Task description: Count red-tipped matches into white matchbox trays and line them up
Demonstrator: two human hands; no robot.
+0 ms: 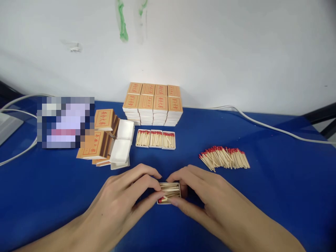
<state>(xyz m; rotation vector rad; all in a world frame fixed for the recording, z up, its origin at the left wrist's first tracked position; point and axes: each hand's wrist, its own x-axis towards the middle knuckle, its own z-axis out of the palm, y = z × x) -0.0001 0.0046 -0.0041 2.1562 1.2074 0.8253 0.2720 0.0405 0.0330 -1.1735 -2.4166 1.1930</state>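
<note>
At the frame's lower centre, an open matchbox (pixel 163 203) lies between both hands, its matches (pixel 172 189) running left-right; the right hand (pixel 210 194) clamps its right end, the left hand's (pixel 118 199) fingertips bunch at its left, grip unclear

A half-covered tray (pixel 164 203)

From here, the left hand's (pixel 126 199) fingertips hide the tray's left end, and the right hand's (pixel 203 196) thumb covers part of its near rim. Both forearms (pixel 262 220) run out of view below, the white cable (pixel 275 129) at right. Something at left (pixel 70 120) is blurred into blocks.
</note>
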